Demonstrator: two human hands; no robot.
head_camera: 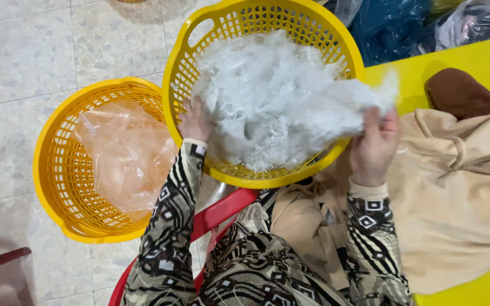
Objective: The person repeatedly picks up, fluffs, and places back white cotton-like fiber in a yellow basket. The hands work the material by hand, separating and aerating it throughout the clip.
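A beige fabric cover (455, 187) is being spread at four o'clock. White stuffing (267, 102) is lying in the yellow basket (180, 68) at twelve o'clock, a tuft being pinched by the right hand (374, 144); the left hand (195, 122) is being pressed in, fingers buried.

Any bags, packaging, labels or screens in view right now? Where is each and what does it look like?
Clear plastic bag: crumpled, pinkish-clear, inside the smaller yellow basket on the left.
Plastic bags: dark blue and clear, bunched at the top right edge.
No labels, signs or screens show.
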